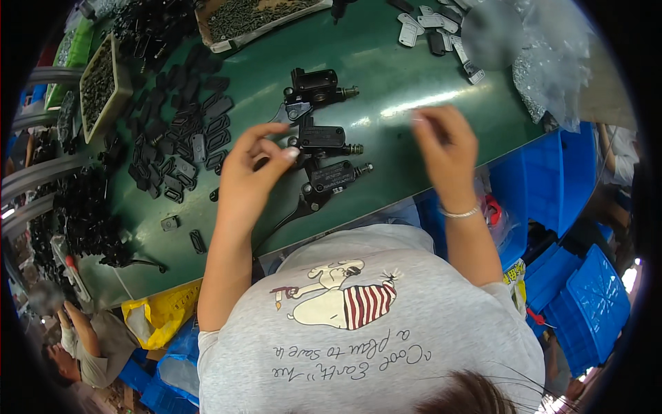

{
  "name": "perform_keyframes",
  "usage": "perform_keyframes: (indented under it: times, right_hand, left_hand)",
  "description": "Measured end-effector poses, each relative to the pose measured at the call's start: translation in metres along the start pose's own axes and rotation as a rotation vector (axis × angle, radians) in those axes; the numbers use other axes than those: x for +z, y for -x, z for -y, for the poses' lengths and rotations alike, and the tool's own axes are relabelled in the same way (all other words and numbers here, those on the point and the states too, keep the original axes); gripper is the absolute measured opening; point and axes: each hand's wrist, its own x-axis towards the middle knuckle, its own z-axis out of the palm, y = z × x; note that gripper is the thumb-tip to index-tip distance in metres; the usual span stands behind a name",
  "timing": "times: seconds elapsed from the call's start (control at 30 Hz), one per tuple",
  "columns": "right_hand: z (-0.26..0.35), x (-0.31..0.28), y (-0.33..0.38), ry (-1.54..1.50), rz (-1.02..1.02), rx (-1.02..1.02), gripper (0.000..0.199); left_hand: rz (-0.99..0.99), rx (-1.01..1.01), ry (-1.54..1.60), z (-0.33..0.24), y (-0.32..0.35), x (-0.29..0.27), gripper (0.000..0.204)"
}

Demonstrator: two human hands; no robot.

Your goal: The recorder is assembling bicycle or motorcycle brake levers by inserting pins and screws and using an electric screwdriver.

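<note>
Left hand (252, 169) bent over the green table (414, 83), fingertips pinched together beside the middle black brake part (324, 138). Right hand (445, 148) lifted above the table, fingers loosely curled; cannot tell if holding anything. Two more brake parts (314, 86) (334, 176) above and below. Pile of flat black pieces (186, 131) to the left.

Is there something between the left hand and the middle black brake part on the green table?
Nothing visible. The left hand is right beside the middle black brake part, fingertips almost at its left end. The right hand is apart, further right.
</note>
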Motion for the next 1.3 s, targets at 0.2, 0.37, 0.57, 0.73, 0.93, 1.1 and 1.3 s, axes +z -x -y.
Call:
perform_keyframes:
  times: [0.2,0.37,0.57,0.73,0.93,1.1,1.3]
  right_hand:
    - [-0.048,-0.055,0.033,0.601,-0.103,-0.045,0.023]
    - [-0.048,-0.060,0.067,0.522,-0.031,-0.028,0.027]
    - [-0.068,-0.050,0.107,0.080,-0.171,0.301,0.027]
    - [-0.052,-0.041,0.112,-0.328,-0.255,0.585,0.031]
    - [-0.033,-0.052,0.108,-0.374,-0.211,0.530,0.034]
    - [-0.053,-0.067,0.114,-0.554,-0.153,0.728,0.032]
    - [-0.004,-0.091,0.111,-0.491,0.052,0.705,0.034]
  left_hand:
    - [0.034,-0.145,1.229,-0.001,0.007,-0.032,0.050]
    - [-0.026,-0.115,1.429,-0.018,0.008,-0.020,0.057]
    - [0.018,-0.004,1.284,-0.015,0.014,-0.005,0.046]
    - [-0.020,-0.018,1.174,-0.018,0.022,0.000,0.037]
    - [0.102,-0.053,1.204,-0.020,0.028,-0.009,0.042]
    - [0.184,-0.076,1.136,-0.026,0.028,-0.010,0.048]
    - [0.224,-0.096,1.123,-0.036,0.029,-0.003,0.054]
